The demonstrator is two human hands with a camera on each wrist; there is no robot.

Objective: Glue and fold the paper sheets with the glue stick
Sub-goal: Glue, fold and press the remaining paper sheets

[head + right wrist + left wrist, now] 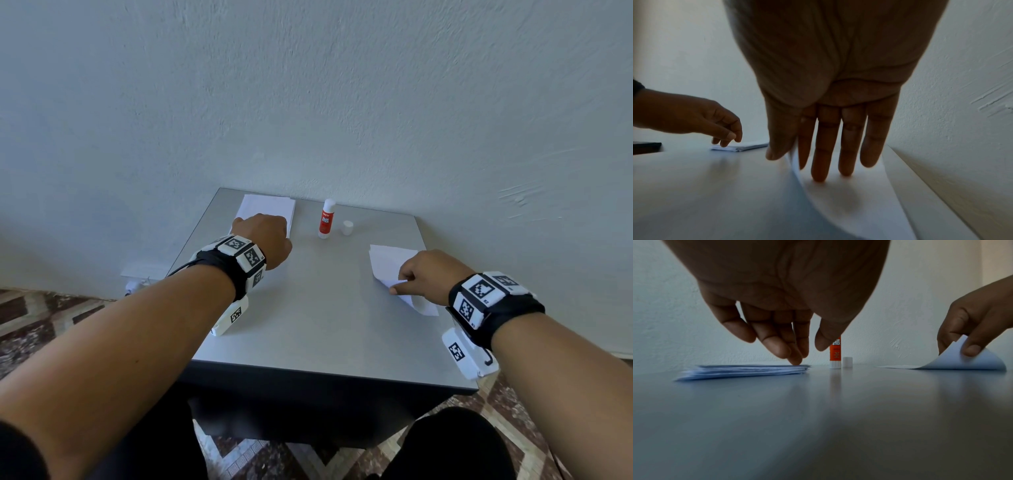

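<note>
Two hands work over one grey table. The left hand is at about ten o'clock on the tabletop, over the near edge of one stack of paper sheets; how many sheets the stack holds cannot be counted. Its fingers point downward, close together, with one fingertip touching the top of the stack and the thumb held just apart; it grips nothing. The right hand is at about three o'clock, pinching a lifted edge of one single sheet between thumb and forefinger, so that the paper curls over while the rest lies flat; the other three fingers stretch straight down onto it. At twelve o'clock one glue stick stands upright and uncapped, with its one white cap standing just beside it on the right, apart from both hands.
</note>
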